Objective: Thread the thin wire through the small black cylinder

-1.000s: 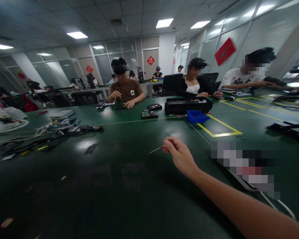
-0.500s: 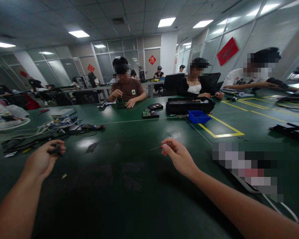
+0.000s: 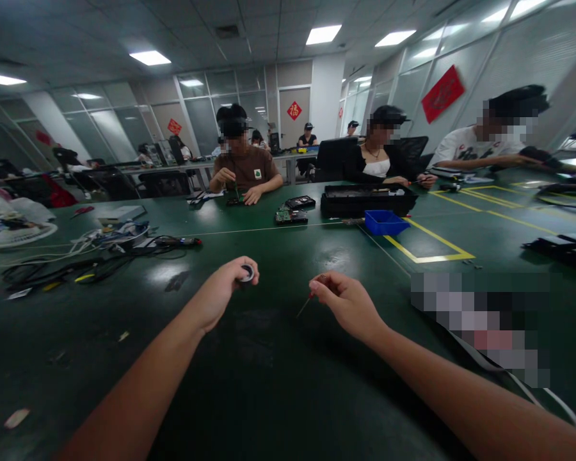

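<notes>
My left hand is closed around a small round thing with a pale rim and a dark middle; most of it is hidden by my fingers, and I cannot make out its kind. To its right, my right hand grips a screwdriver with a thin metal shaft and a reddish handle mostly covered by the fingers. The shaft slants down and left over the green table. A gap separates the two hands, and the screwdriver does not touch the round thing.
Tangled cables lie at the left. Hard drives, a black tray and a blue bin stand across the table. A blurred-out object lies beside my right forearm. Several people sit opposite, one person working on a small board.
My left hand has moved right with the round thing, from near the cables toward my right hand. The screwdriver's tip has swung downward; my right hand has barely shifted.
</notes>
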`<state>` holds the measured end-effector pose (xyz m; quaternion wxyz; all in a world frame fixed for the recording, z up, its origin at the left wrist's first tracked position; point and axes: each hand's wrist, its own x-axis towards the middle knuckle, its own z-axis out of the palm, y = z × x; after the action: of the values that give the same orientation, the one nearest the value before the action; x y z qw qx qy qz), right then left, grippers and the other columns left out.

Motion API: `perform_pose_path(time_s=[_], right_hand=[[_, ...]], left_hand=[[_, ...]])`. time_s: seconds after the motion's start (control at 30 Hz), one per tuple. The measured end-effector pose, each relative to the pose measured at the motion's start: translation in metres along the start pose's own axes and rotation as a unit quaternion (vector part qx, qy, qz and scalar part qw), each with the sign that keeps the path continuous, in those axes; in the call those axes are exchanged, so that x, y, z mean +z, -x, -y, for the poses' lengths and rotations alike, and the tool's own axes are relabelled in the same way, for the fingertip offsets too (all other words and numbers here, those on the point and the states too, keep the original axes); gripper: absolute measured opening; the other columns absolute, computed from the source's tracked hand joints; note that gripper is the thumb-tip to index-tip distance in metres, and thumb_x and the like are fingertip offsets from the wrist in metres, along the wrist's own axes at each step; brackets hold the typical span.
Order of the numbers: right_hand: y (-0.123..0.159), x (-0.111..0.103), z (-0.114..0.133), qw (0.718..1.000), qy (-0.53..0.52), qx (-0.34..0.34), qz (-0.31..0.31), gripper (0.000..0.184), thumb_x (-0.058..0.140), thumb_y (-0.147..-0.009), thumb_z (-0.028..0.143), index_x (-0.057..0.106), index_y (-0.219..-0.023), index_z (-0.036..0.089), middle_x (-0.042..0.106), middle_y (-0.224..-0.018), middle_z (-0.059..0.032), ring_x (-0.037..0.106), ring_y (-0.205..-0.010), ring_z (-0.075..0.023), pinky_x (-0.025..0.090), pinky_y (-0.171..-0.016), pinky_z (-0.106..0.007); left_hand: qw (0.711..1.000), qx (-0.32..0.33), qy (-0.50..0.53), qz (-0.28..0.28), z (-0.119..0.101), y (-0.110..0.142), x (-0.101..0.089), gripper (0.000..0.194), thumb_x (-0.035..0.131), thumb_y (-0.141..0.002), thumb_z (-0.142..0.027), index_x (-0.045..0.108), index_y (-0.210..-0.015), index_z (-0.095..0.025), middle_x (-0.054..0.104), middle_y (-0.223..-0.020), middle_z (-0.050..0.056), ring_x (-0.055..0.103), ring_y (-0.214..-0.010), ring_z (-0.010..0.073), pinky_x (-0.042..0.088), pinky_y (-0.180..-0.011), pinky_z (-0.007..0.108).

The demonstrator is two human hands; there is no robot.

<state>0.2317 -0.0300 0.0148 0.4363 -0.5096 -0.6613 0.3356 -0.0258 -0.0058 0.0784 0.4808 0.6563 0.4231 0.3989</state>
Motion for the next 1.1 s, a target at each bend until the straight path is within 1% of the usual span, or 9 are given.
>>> perform_pose_path(time_s=[0.1,0.17,0.27,0.4,0.67,0.8,0.9,1.03,1.1], right_hand=[[0.0,-0.001,0.002,1.0,0.01,0.001,-0.015,0.028,0.059,-0.093,0.047,0.067,-0.086,0.021,0.069,-0.075,-0.0007,0.063,-0.069,-0.0185,0.047,-0.064,-0.032],[0.0,-0.002,0.003,0.999,-0.007,-0.004,-0.031,0.026,0.058,-0.094,0.044,0.068,-0.087,0.021,0.069,-0.075,-0.0011,0.063,-0.07,-0.0185,0.048,-0.065,-0.032],[0.0,-0.003,0.003,0.996,-0.068,-0.021,-0.056,0.023,0.058,-0.094,0.04,0.069,-0.096,0.021,0.072,-0.083,-0.0025,0.066,-0.077,-0.0189,0.052,-0.073,-0.033],[0.0,-0.002,0.001,0.99,-0.127,-0.03,-0.053,0.026,0.06,-0.093,0.042,0.068,-0.108,0.022,0.075,-0.095,-0.0047,0.07,-0.088,-0.0204,0.055,-0.083,-0.037],[0.001,0.003,0.001,0.994,-0.109,-0.012,-0.022,0.024,0.061,-0.092,0.041,0.067,-0.107,0.024,0.076,-0.1,-0.0054,0.072,-0.095,-0.0225,0.055,-0.088,-0.042],[0.0,0.003,-0.001,0.996,-0.09,-0.011,-0.023,0.025,0.059,-0.093,0.042,0.067,-0.109,0.024,0.076,-0.1,-0.0053,0.072,-0.096,-0.0227,0.055,-0.088,-0.042],[0.0,0.002,-0.001,0.998,-0.043,-0.011,-0.039,0.026,0.059,-0.094,0.044,0.068,-0.106,0.024,0.076,-0.096,-0.0042,0.071,-0.09,-0.0221,0.055,-0.08,-0.038],[0.002,-0.001,0.004,0.996,0.062,-0.021,-0.061,0.029,0.061,-0.091,0.05,0.07,-0.085,0.023,0.071,-0.073,-0.0018,0.065,-0.065,-0.0196,0.047,-0.059,-0.032],[0.004,-0.001,0.007,0.995,0.075,-0.041,-0.055,0.025,0.058,-0.093,0.046,0.068,-0.09,0.023,0.07,-0.073,-0.0013,0.064,-0.064,-0.0192,0.045,-0.058,-0.032]], left_hand=[[0.991,-0.013,-0.128,0.033,0.013,-0.002,0.026,0.018,0.055,-0.078,-0.023,0.056,-0.095,-0.019,0.056,-0.086,0.001,0.052,-0.083,0.019,0.041,-0.077,0.031],[0.979,-0.01,-0.204,0.025,0.028,-0.004,0.037,0.02,0.056,-0.08,-0.02,0.054,-0.1,-0.02,0.057,-0.09,0.001,0.053,-0.083,0.0191,0.042,-0.078,0.032],[0.964,0.027,-0.264,0.001,0.054,-0.007,0.042,0.015,0.054,-0.087,-0.019,0.056,-0.102,-0.02,0.061,-0.102,0.005,0.056,-0.097,0.0217,0.043,-0.09,0.036],[0.952,0.058,-0.3,0.013,0.073,-0.009,0.038,0.025,0.061,-0.087,-0.018,0.063,-0.111,-0.024,0.064,-0.112,0.005,0.057,-0.108,0.024,0.043,-0.099,0.04],[0.961,0.056,-0.27,0.005,0.072,-0.006,0.038,0.037,0.066,-0.087,-0.021,0.062,-0.124,-0.025,0.065,-0.123,0.005,0.059,-0.115,0.0253,0.044,-0.104,0.043],[0.962,0.06,-0.268,-0.003,0.072,-0.006,0.038,0.032,0.067,-0.087,-0.022,0.064,-0.119,-0.025,0.067,-0.12,0.005,0.06,-0.113,0.0254,0.045,-0.103,0.042],[0.958,0.068,-0.28,0.001,0.07,-0.006,0.037,0.032,0.066,-0.087,-0.021,0.065,-0.12,-0.025,0.067,-0.12,0.004,0.059,-0.113,0.0248,0.044,-0.102,0.041],[0.948,0.076,-0.307,0.014,0.068,-0.004,0.037,0.033,0.069,-0.087,-0.024,0.066,-0.12,-0.026,0.068,-0.113,0.003,0.06,-0.107,0.0246,0.044,-0.098,0.04],[0.945,0.081,-0.317,0.02,0.068,-0.003,0.037,0.033,0.069,-0.087,-0.026,0.066,-0.12,-0.026,0.068,-0.109,0.003,0.059,-0.104,0.0247,0.045,-0.094,0.04]])
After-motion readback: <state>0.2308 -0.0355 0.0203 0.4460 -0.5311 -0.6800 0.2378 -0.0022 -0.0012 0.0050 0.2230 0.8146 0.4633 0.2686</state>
